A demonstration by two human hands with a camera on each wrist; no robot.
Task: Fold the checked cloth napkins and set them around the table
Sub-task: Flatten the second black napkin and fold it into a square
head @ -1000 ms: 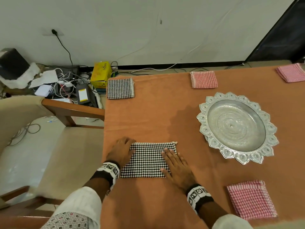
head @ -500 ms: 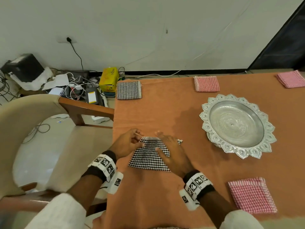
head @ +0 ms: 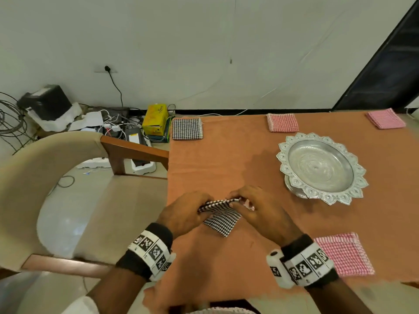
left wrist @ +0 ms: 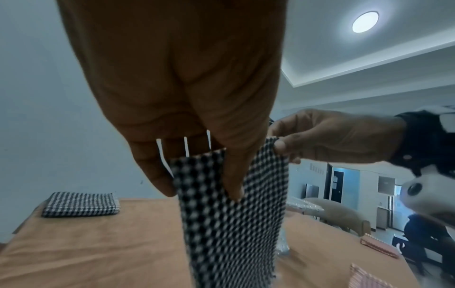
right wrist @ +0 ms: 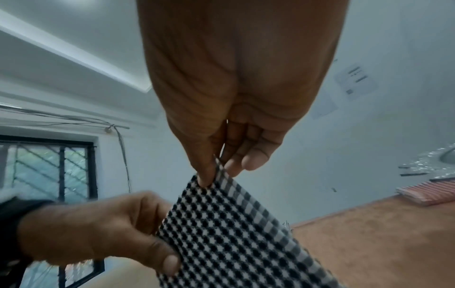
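A black-and-white checked napkin (head: pixel 221 217) (left wrist: pixel 229 224) (right wrist: pixel 229 233) hangs lifted above the orange table (head: pixel 238 164), near its left front edge. My left hand (head: pixel 184 213) (left wrist: pixel 197 169) pinches its upper left corner between thumb and fingers. My right hand (head: pixel 256 209) (right wrist: pixel 216 173) pinches the upper right corner. The cloth's lower part droops toward the table. A folded black checked napkin (head: pixel 187 128) (left wrist: pixel 81 204) lies at the far left corner. Folded red checked napkins lie at the far edge (head: pixel 282 122), far right (head: pixel 385 118) and near right (head: pixel 344 253).
A silver scalloped tray (head: pixel 320 166) stands right of my hands. A beige chair (head: pixel 74 200) with a wooden arm sits against the table's left side. Boxes, cables and a yellow carton (head: pixel 156 118) clutter the floor by the wall.
The napkin lay flat under both palms a second ago. Both hands have since pinched its far corners and raised it off the table.
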